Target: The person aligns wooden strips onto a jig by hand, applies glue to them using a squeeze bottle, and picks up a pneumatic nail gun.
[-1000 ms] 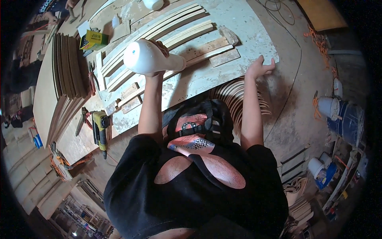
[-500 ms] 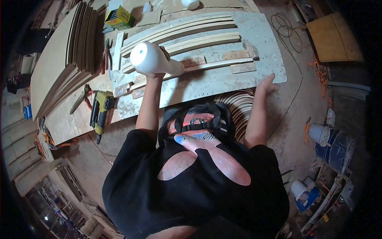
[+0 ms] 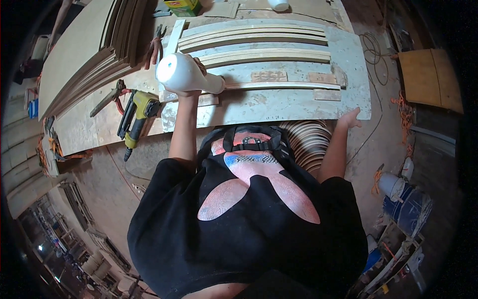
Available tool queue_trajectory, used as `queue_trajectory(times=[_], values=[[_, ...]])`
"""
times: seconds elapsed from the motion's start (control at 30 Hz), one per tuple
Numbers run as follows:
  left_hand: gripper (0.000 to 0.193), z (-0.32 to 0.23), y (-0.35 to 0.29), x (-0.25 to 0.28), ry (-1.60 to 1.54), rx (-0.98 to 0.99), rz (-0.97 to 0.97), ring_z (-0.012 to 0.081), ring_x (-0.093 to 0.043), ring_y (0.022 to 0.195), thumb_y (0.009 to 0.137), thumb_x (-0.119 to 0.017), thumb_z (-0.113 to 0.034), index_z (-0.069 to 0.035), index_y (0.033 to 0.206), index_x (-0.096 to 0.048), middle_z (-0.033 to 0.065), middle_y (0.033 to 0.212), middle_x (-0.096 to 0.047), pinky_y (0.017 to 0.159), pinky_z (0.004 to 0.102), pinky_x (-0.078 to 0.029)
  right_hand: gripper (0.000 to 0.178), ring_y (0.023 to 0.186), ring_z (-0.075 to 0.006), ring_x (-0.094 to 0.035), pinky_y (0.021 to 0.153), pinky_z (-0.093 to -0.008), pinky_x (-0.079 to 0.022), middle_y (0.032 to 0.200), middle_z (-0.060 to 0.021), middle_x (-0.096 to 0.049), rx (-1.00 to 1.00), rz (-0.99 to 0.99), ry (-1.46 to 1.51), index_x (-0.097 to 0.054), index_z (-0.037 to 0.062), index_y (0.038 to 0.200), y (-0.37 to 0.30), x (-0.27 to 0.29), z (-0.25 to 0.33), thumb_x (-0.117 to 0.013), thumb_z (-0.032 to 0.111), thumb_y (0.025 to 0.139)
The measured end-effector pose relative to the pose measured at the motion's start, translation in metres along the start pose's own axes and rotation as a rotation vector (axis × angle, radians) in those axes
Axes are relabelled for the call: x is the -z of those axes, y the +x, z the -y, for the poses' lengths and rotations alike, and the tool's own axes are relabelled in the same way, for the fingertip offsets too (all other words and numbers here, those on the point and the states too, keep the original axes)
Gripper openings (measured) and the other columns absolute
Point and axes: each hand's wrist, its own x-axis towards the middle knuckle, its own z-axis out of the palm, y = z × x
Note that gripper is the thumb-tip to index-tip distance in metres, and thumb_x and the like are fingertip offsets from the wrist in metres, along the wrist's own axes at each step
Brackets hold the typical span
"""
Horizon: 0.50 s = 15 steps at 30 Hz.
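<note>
My left hand (image 3: 193, 92) is wrapped round a white plastic squeeze bottle (image 3: 181, 74), tipped over with its base toward me. The bottle's narrower end points right, over the left part of a thin wooden strip (image 3: 284, 86). Whether its tip touches the strip, I cannot tell. This strip crosses a pale, stained board (image 3: 239, 115), with small wood blocks (image 3: 269, 76) beside it. At the board's near right corner, my right hand (image 3: 351, 118) rests on the edge with its fingers apart, holding nothing.
Bundled strips (image 3: 269, 57) lie farther back on the board. To the left are a yellow-black nail gun (image 3: 139, 117), pliers (image 3: 154, 50) and a stack of curved panels (image 3: 84, 55). A yellow-green box (image 3: 183, 7) stands behind. Curved ribbed pieces (image 3: 308, 142) sit below the board's near edge.
My left hand has carried the tipped bottle leftward along the strip. The whole view has shifted, while my right hand stays by the same board corner.
</note>
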Motion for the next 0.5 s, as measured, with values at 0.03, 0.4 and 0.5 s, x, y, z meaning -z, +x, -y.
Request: queue_trajectory(times=[0.03,0.4,0.5], values=[[0.086,-0.006,-0.002,0.001,-0.043,-0.032,-0.012,0.0252,-0.053,0.062,0.06,-0.026,-0.074,-0.001,0.102,-0.046,0.016,0.076,-0.053,0.053,0.031,-0.044,0.07,0.091,-0.0408,-0.05,0.079,-0.0451,-0.04,0.102,-0.0289,-0.048,-0.006,0.002,0.021,-0.022,-0.0041,0.114,-0.003,0.0,0.003,-0.051,0.043,0.072],[0.064,-0.055,-0.004,-0.019,0.368,-0.096,-0.198,0.0178,-0.044,0.058,0.071,-0.044,-0.057,0.002,0.095,-0.042,0.0064,0.068,-0.046,0.052,0.0281,-0.037,0.074,0.092,-0.0418,-0.049,0.077,-0.0447,-0.042,0.105,-0.0315,-0.044,-0.037,-0.025,0.024,-0.017,-0.0047,0.117,0.009,-0.005,-0.003,-0.055,0.039,0.07],[0.058,-0.064,-0.01,-0.011,0.37,-0.116,-0.104,0.0184,-0.043,0.057,0.07,-0.042,-0.057,-0.001,0.083,-0.045,0.0071,0.066,-0.046,0.051,0.0286,-0.036,0.074,0.092,-0.0416,-0.049,0.077,-0.0448,-0.043,0.106,-0.0314,-0.043,-0.035,-0.047,0.131,-0.017,-0.0041,0.117,0.005,-0.006,-0.003,-0.056,0.038,0.069]])
